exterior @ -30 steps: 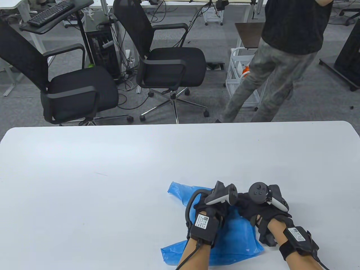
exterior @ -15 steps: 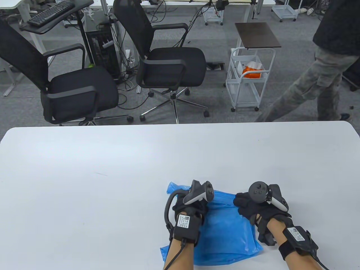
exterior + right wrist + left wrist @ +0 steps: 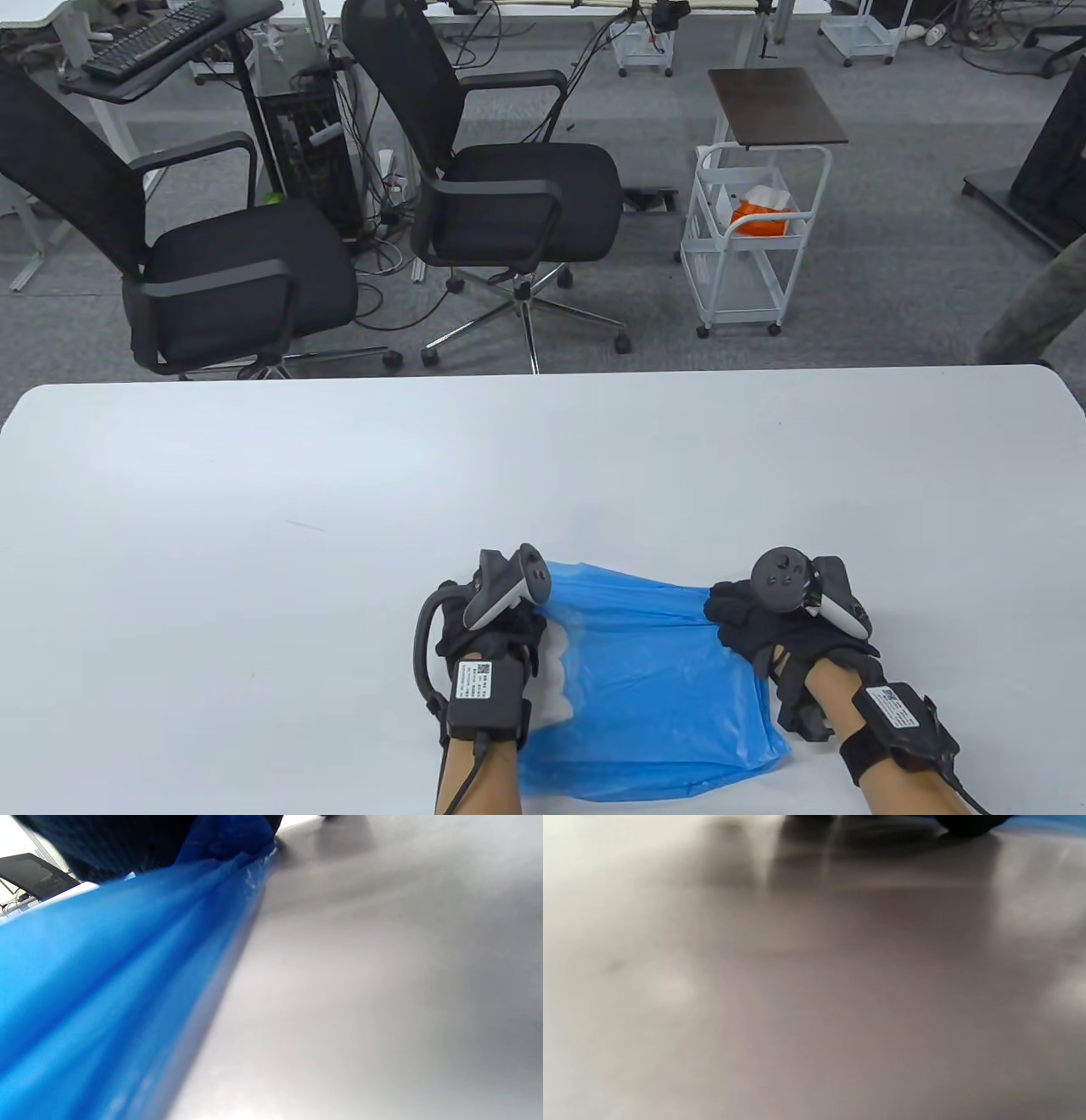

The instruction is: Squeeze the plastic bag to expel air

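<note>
On the white table (image 3: pixel 339 475), near its front edge, the blue plastic bag (image 3: pixel 653 679) lies spread out pretty flat between both hands. Right hand (image 3: pixel 764 624) grips the bag's far right corner, fingers bunched tight on the plastic, and the right wrist view shows the film pulled into folds. Left hand (image 3: pixel 492 628) rests on the bag's left edge; can't tell how its fingers sit, the tracker hides them.

One blue plastic bag (image 3: pixel 670 679), one white table (image 3: pixel 339 509), two office chairs (image 3: pixel 237 272), one white cart (image 3: pixel 738 246).
</note>
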Tool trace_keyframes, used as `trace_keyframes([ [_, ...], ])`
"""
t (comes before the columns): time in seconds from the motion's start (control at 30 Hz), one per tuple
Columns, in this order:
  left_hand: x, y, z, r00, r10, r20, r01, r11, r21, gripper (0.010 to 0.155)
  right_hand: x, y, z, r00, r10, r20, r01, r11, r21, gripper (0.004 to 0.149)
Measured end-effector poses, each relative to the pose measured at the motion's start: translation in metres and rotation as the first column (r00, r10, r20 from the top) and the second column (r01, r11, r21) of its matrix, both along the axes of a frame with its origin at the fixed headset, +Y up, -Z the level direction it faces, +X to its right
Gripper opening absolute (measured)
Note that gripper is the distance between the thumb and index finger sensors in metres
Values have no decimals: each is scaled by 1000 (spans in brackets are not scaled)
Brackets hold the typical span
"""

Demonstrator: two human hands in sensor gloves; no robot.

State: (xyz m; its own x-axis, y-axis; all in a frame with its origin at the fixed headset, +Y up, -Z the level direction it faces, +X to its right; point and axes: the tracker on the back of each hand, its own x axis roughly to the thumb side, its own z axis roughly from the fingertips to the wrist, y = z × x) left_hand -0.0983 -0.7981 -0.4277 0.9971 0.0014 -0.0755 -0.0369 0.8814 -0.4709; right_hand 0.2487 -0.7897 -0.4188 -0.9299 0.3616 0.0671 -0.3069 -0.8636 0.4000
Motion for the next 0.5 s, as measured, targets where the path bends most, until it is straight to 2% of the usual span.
trace_keyframes([
  [0.4, 1, -1, 1, 1000, 14, -15, -14, 1000, 4, 63, -2, 2, 0, 1000, 23, -3, -23, 1000, 12, 49],
  [0.5, 2, 0, 1, 1000, 11, -27, -11, 1000, -3, 63, -7, 7, -3, 997, 82, -9, -82, 995, -50, 51],
])
